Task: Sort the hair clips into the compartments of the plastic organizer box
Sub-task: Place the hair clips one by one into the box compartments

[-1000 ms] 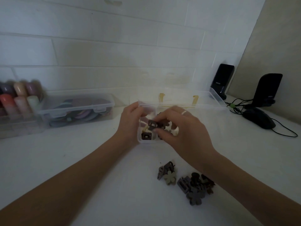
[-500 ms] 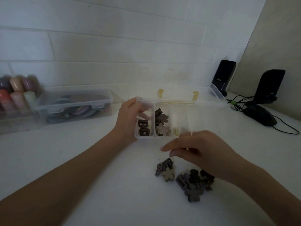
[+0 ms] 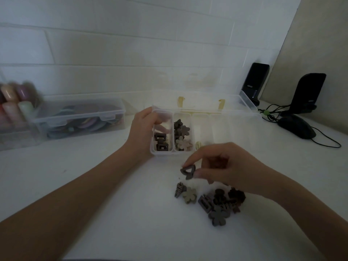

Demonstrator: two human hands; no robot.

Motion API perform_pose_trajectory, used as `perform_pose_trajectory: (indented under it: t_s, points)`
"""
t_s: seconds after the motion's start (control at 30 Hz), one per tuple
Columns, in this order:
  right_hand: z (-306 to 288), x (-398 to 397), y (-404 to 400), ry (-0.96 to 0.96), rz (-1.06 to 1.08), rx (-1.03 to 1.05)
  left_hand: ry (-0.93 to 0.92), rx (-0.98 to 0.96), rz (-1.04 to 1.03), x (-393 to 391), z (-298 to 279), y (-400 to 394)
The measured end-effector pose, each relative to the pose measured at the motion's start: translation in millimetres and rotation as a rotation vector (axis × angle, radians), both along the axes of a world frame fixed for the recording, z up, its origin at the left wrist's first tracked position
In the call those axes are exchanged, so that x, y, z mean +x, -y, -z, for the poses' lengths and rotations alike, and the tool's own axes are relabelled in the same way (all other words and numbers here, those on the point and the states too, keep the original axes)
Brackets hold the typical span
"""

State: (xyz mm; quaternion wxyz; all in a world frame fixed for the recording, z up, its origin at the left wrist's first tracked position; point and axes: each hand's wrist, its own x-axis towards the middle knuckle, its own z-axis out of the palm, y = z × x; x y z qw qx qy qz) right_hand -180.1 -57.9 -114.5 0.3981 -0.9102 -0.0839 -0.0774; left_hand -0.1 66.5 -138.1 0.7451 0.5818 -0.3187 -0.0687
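Her right hand has come back from the box and now pinches a dark clip off the pile at five o'clock — another to sort; left hand grips the box — fingers curled round its end.

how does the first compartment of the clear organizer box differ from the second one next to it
The leftmost compartment holds dark rectangular hair clips; the second compartment holds flower-shaped hair clips, dark and pale. The leftmost is filled only near its front; the second is filled along most of its length. The left hand grips the box at the leftmost compartment; the second is untouched. Both are narrow, clear-walled slots of the same box.
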Motion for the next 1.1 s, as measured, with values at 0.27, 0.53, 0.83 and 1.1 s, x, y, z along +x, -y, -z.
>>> perform_pose_trajectory:
  t_s: [0.27, 0.53, 0.83, 1.1]
  points:
    - [-5.2, 0.7, -1.7, 0.074, 0.059, 0.190, 0.045, 0.016, -0.002, -0.8, 1.9, -1.5]
    - [-3.8, 2.0, 5.9, 0.411, 0.446, 0.041, 0.006, 0.000, -0.003, -0.6, -0.3, -1.2]
    - [8.5, 13.5, 1.7, 0.361, 0.622, -0.412, 0.032, -0.002, 0.013, -4.2, -1.9, 0.0]
    - [-5.9, -5.8, -0.8, -0.015, 0.001, -0.138, 0.046, 0.016, 0.009, -5.4, -2.8, -0.4]
